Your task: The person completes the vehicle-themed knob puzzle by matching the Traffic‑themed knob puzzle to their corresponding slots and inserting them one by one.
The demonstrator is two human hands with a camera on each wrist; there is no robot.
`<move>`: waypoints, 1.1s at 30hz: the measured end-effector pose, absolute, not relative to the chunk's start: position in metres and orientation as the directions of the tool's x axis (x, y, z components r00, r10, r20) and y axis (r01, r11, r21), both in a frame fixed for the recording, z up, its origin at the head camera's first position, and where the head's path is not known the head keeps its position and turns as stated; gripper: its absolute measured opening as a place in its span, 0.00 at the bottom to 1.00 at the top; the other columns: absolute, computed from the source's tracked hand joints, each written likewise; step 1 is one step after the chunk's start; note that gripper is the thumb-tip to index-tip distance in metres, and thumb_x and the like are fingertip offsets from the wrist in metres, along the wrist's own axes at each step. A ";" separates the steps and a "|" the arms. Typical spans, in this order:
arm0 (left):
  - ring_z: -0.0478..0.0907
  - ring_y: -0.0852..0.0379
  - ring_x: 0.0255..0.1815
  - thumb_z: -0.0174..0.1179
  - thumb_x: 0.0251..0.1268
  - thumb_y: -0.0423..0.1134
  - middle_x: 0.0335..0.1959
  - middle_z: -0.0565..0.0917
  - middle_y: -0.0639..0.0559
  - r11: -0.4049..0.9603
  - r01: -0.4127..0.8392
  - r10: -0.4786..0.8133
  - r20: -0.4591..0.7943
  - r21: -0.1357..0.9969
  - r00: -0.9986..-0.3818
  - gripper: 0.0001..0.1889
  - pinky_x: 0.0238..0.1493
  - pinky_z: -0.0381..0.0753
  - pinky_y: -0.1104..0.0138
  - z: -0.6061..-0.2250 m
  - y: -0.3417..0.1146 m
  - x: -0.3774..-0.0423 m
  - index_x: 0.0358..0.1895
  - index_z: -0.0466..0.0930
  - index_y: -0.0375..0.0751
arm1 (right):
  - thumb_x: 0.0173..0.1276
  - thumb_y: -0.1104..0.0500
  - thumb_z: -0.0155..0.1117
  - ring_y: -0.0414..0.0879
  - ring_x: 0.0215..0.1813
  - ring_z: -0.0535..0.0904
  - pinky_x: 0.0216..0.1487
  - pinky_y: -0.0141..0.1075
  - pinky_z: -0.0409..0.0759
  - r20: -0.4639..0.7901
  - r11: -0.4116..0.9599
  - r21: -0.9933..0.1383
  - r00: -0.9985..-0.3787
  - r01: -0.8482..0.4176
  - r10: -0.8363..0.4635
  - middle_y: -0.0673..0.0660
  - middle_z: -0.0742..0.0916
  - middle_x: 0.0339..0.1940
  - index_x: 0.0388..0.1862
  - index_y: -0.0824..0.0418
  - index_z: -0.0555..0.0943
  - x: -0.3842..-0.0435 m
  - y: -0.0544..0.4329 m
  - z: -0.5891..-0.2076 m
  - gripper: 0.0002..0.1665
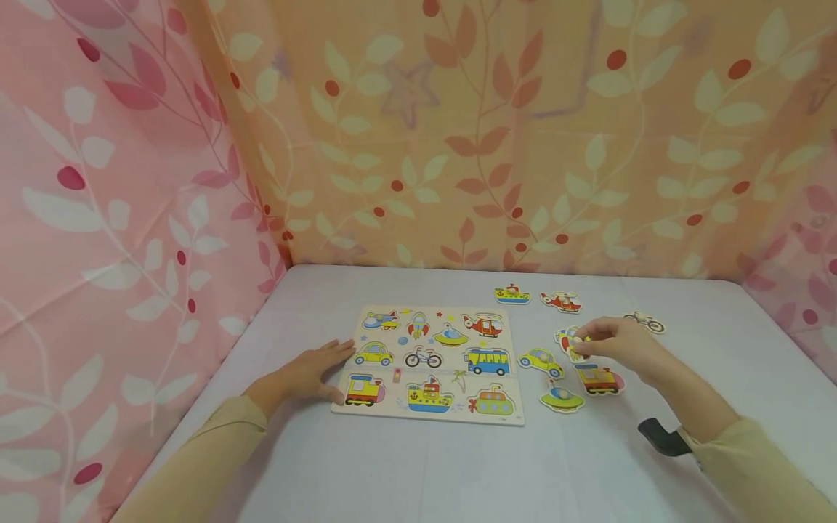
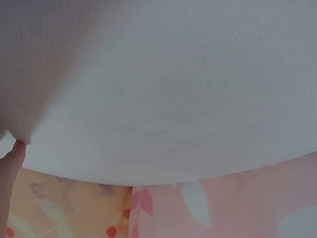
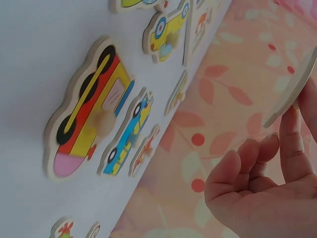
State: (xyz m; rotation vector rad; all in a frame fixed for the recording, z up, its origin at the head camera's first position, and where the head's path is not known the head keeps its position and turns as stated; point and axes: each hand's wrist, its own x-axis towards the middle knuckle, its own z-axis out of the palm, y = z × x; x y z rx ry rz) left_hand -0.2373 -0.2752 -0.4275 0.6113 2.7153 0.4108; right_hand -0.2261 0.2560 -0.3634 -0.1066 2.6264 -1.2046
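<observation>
1. Right hand (image 1: 621, 345): we find it grasping a wooden piece (image 1: 575, 349) between thumb and fingers, raised off the table (image 1: 392, 472). Its picture is partly covered by the fingers; the right wrist view shows it edge-on.
2. Left hand (image 1: 304, 374): we record it as relaxed and gripping nothing, thumb and fingers spread against the left edge of the puzzle board (image 1: 397, 399).
3. The board lies flat on the table, left of the loose pieces, and bears pictures of vehicles.
4. Nearest the right hand we note the train piece (image 1: 600, 380), the car piece (image 1: 541, 362) and the saucer piece (image 1: 561, 397). The bus piece (image 3: 128, 131) lies just beside the train piece.
5. Farther back we list the boat piece (image 1: 512, 293), the helicopter piece (image 1: 562, 301) and the bicycle piece (image 1: 645, 322).
6. Behind the table we observe a leaf-patterned curtain (image 1: 405, 145).
</observation>
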 end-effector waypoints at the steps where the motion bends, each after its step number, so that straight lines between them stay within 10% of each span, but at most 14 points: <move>1: 0.43 0.40 0.78 0.71 0.48 0.60 0.78 0.53 0.49 0.866 0.361 0.455 -0.249 0.345 -0.855 0.53 0.69 0.49 0.37 -0.428 -0.275 -0.237 0.76 0.56 0.42 | 0.62 0.44 0.70 0.56 0.49 0.76 0.51 0.55 0.75 -0.198 0.650 -0.759 -0.965 0.041 -0.171 0.57 0.85 0.43 0.51 0.67 0.79 -0.227 0.254 -0.364 0.30; 33: 0.43 0.40 0.77 0.71 0.50 0.57 0.78 0.53 0.49 0.873 0.348 0.442 -0.249 0.342 -0.862 0.52 0.69 0.49 0.37 -0.427 -0.273 -0.235 0.76 0.56 0.42 | 0.63 0.50 0.70 0.58 0.55 0.71 0.58 0.59 0.69 -0.190 0.553 -0.830 -0.971 0.081 -0.143 0.63 0.80 0.51 0.49 0.64 0.81 -0.249 0.184 -0.376 0.22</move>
